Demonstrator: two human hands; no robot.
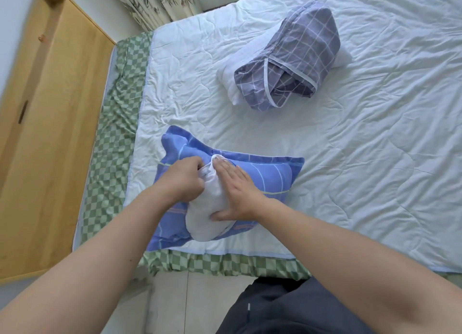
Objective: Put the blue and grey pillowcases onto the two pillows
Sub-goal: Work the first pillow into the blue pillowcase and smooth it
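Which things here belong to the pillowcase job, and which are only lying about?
Job: blue pillowcase, white pillow partly inside it, grey pillowcase, second pillow, left hand, right hand.
Lying about: white quilt, checked sheet, wooden cabinet, curtain.

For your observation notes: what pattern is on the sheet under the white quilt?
Green-and-white checks on the sheet, seen in the head view.

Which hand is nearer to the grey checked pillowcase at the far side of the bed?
Right. The right hand lies flat on the white pillow, on the side toward the grey pillowcase; the left hand is further left.
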